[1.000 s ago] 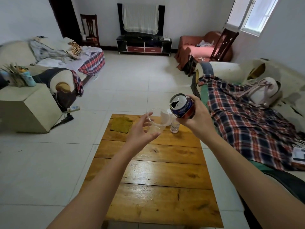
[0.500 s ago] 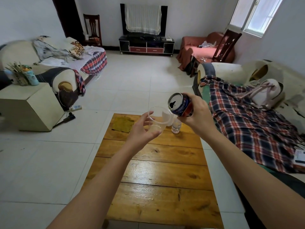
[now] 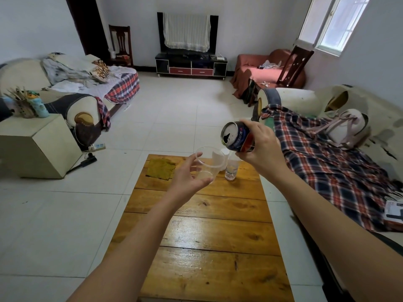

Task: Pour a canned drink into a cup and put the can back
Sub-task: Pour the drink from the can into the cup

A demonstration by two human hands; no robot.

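Above a wooden table, the left hand grips a clear plastic cup, tilted toward the can. The right hand holds a blue can tipped sideways, its opened top just above the cup's rim. A small glass stands on the table behind.

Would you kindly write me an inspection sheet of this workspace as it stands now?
Surface: wooden table, glossy planks.
Job's things: clear cup held above the table, a little liquid in its bottom; can tipped toward it, opening down, no stream visible.
Clutter: yellow cloth, small glass, both on the far end of the table.
Hands: left hand grips the cup; right hand grips the can.
Cables: power strip and a cord on the floor.
Surroundings: plaid blanket on the sofa, TV stand.
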